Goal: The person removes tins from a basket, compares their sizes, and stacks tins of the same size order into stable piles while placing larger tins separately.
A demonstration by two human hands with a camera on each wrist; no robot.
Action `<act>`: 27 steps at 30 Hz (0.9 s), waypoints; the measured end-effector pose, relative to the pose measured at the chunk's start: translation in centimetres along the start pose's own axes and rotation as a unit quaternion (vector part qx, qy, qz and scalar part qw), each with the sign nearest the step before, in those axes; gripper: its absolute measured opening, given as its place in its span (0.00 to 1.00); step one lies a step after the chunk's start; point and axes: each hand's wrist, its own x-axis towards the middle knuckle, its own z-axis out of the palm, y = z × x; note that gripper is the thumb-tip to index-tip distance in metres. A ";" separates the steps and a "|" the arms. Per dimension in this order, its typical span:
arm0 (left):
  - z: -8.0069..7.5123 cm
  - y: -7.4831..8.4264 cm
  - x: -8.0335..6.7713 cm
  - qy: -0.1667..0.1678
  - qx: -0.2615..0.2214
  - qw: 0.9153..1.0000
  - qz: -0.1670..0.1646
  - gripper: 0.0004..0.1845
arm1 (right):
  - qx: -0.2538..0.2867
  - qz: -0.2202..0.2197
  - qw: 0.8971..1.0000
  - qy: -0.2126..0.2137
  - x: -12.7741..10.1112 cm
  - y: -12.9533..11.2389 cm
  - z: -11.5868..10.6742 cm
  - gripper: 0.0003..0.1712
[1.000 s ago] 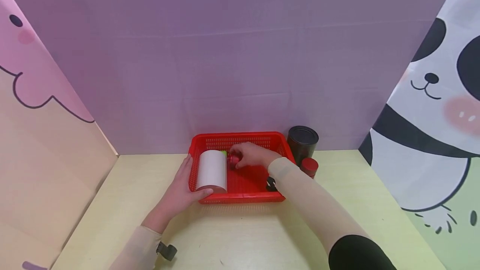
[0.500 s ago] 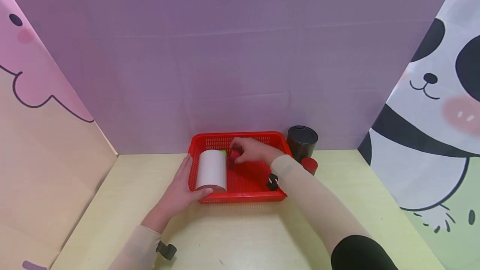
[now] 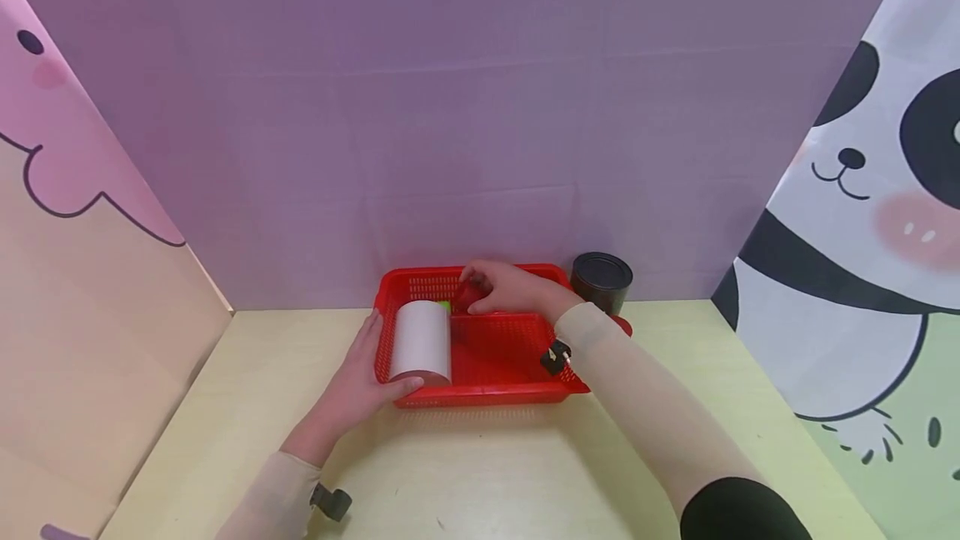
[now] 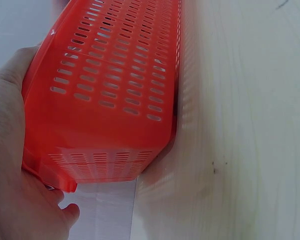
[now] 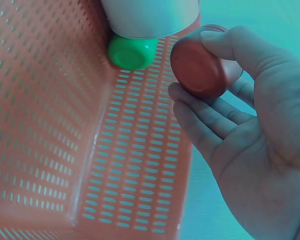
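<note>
My left hand (image 3: pixel 360 383) holds the front left corner of the red plastic basket (image 3: pixel 487 396). In the left wrist view its fingers wrap round the basket's rim. Over the back of the basket, my right hand (image 3: pixel 513 288) grips a small round red container (image 5: pixel 197 70) between thumb and fingers; its far side is covered by the hand. A white cylinder (image 3: pixel 422 344) stands inside the basket at the left. Behind it, a round green thing (image 5: pixel 132 52) rests on the slotted basket floor, mostly hidden in the head view.
Outside the basket's right side stands a dark can with a black lid (image 3: pixel 602 272). In front of it a red lid (image 3: pixel 625 326) shows partly behind my right forearm. The pale tabletop (image 3: pixel 442 473) runs back to a purple backdrop (image 3: pixel 480 148).
My right hand has risen toward the back of the basket with the red container, away from beside the white cylinder. My left hand has stayed on the basket.
</note>
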 end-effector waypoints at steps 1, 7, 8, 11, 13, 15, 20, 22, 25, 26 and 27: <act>0.0 0.0 0.0 0.000 0.000 1.000 0.000 0.75 | -0.002 -0.005 1.000 -0.001 -0.2 -0.1 -0.1 0.32; 0.0 0.2 -0.1 0.001 0.000 1.000 -0.001 0.74 | -0.018 -0.026 0.999 0.001 -1.4 -0.7 -0.8 0.34; 0.0 0.2 -0.1 0.001 0.001 1.000 -0.001 0.74 | -0.021 -0.028 0.999 0.004 -1.6 -0.8 -0.9 0.34; 0.0 0.2 -0.1 0.002 0.002 1.000 -0.001 0.74 | -0.030 -0.033 0.999 0.010 -2.4 -0.9 -1.2 0.34; 0.0 0.3 -0.1 0.002 0.003 1.000 -0.001 0.74 | -0.035 -0.033 0.999 0.013 -2.8 -0.8 -1.3 0.34; 0.0 0.3 -0.1 0.003 0.001 1.000 0.001 0.74 | -0.038 -0.029 0.999 0.017 -3.2 -0.7 -1.4 0.34; -0.1 0.3 -0.1 0.004 0.002 1.000 0.004 0.74 | -0.043 -0.012 0.999 0.031 -4.2 -0.6 -1.6 0.35; -0.1 0.3 -0.1 0.004 0.003 1.000 0.001 0.74 | -0.043 -0.008 0.998 0.038 -4.6 -0.6 -1.7 0.35; 0.0 0.3 -0.1 0.004 0.002 1.000 0.001 0.74 | -0.040 0.003 0.998 0.049 -5.2 -0.4 -1.8 0.36; 0.0 0.3 -0.1 0.004 0.003 1.000 0.001 0.74 | -0.038 0.005 0.998 0.053 -5.3 -0.4 -1.8 0.36; 0.0 0.4 -0.1 0.004 0.003 1.000 0.000 0.74 | -0.035 0.008 0.998 0.056 -5.5 -0.4 -1.8 0.36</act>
